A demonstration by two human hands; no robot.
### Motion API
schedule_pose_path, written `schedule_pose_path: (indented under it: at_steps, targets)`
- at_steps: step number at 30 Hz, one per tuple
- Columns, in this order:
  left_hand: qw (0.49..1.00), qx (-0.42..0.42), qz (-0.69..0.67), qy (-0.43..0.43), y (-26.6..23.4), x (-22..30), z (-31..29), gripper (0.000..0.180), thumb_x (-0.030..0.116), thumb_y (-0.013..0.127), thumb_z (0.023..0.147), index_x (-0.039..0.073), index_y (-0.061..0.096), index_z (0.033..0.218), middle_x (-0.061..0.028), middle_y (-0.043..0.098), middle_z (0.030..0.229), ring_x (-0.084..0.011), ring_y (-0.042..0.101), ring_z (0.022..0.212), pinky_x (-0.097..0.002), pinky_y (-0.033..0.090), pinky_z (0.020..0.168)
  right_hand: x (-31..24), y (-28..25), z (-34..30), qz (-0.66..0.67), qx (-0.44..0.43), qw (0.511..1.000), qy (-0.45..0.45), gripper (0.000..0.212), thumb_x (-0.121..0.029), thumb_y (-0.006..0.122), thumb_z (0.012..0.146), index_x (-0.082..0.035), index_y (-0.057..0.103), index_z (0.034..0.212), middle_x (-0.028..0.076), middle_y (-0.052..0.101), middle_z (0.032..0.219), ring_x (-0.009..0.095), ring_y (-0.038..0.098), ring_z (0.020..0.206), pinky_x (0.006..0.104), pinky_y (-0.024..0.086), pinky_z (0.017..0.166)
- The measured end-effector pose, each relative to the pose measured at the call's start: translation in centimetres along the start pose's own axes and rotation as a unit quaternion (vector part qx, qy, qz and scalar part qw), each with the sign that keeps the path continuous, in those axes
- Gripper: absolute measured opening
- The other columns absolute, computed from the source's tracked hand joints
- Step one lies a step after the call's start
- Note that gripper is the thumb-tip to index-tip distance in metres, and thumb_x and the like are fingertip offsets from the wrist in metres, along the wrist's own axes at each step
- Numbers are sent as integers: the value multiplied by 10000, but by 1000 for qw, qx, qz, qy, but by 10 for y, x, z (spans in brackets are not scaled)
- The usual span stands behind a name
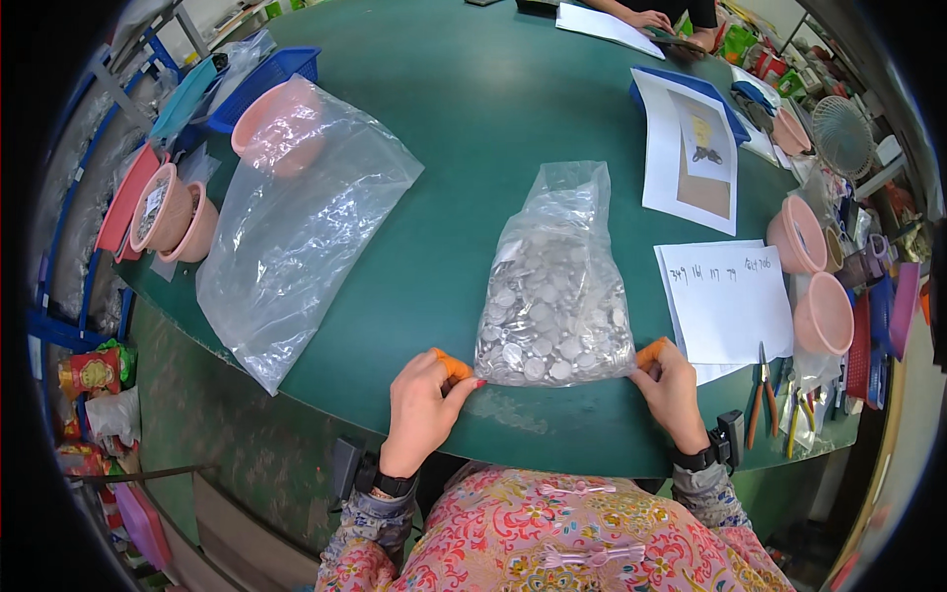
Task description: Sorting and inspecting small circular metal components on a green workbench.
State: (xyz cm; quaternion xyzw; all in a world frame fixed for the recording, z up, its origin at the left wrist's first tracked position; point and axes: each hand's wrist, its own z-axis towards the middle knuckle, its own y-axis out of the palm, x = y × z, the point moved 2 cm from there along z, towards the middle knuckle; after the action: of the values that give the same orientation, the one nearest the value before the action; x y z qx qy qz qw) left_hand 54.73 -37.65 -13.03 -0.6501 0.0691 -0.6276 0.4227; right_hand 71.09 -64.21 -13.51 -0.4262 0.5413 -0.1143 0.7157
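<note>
A clear plastic bag [554, 316] full of small, round, silvery-grey discs lies on the green table, its narrower unfilled end pointing away from me. My left hand [426, 403] pinches the bag's near left corner between thumb and fingers. At the near right corner, my right hand [675, 393] grips the plastic in the same way. Orange coverings sit on some fingers of both hands. To the left a large, flat clear plastic bag [306, 227] is spread out, partly over a pink bowl [258, 113].
White sheets with handwriting [725, 306] lie right of the bag, near pliers [762, 395]. Pink bowls [824, 314] line the right edge. A printed sheet [663, 148] leans on a blue tray. Pink pots [158, 207] stand at the left edge. Another person's hands [651, 20] rest at the far side.
</note>
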Motion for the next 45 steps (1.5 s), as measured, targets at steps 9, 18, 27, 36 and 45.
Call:
schedule_pose_path:
  at_steps: [9,18,27,36,45]
  targets:
    - [1000,1,0,9,3,-4,-2,158,94,771,748,5,643,772,-87,544,707,-228,510,609,-339,410,569,3,-1,-1,-4,-3,1000,3,154,-26,741,710,-1,616,797,68,533,737,171,495,549,294,428,542]
    - [1000,6,-3,14,3,-2,-2,159,97,767,753,3,640,773,-93,523,695,-231,504,613,-339,403,569,5,0,2,20,-12,1000,16,154,-15,747,712,-5,616,792,54,554,713,142,508,558,278,432,545]
    - [887,-40,-417,-193,0,5,13,57,86,696,867,42,660,872,-13,642,796,-97,546,711,-279,421,653,-15,-33,39,385,-100,906,144,141,-43,760,782,-50,619,772,-23,588,659,38,489,540,171,369,500]
    - [800,-93,-585,-99,-26,70,14,42,60,656,899,29,642,924,-16,623,876,-93,564,824,-245,437,793,-55,-80,62,589,-17,806,65,124,-63,705,827,-37,601,891,25,598,761,81,500,546,171,327,471]
    - [783,-436,-407,177,44,93,18,190,125,702,863,-6,572,820,-82,515,783,-191,513,729,-307,418,682,-10,-70,26,565,85,817,75,324,-169,607,924,-46,548,1218,70,624,1104,177,592,988,334,492,821]
